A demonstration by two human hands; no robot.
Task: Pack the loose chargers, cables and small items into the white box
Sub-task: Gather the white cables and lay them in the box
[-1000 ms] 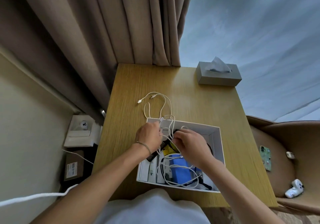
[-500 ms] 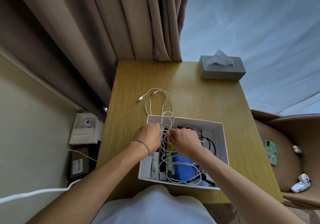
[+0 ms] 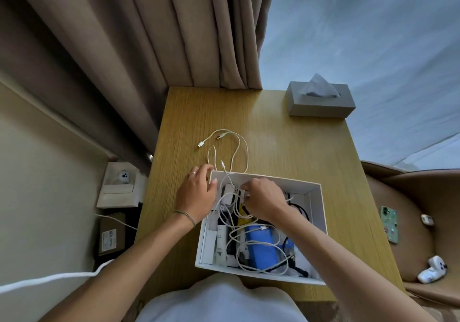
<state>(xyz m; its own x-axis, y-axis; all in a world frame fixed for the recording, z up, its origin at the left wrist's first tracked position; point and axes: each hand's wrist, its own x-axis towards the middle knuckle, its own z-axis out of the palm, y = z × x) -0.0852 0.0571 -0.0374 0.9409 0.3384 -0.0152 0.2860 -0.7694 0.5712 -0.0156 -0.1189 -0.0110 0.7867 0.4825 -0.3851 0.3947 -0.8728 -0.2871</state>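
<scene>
A white box [image 3: 315,198] sits on the near part of the wooden table [image 3: 286,147]. Inside lie a blue pouch [image 3: 261,243], white packets, black cords and coils of white cable. A long white cable [image 3: 240,147] trails out over the box's far rim onto the table, its plugs lying loose there. My left hand [image 3: 196,192] rests on the box's far left corner, fingers over the rim. My right hand [image 3: 263,198] is inside the box, fingers pinched on the white cable near a white charger [image 3: 227,192].
A grey tissue box [image 3: 319,101] stands at the table's far right corner. Curtains hang behind the table. To the right, a tan chair holds a phone [image 3: 389,223] and a small white gadget [image 3: 431,269]. Boxes and a white cord lie on the floor at left.
My left hand has let go of the cable and moved to the box's far left corner. My right hand has pushed the gathered cable lower into the box.
</scene>
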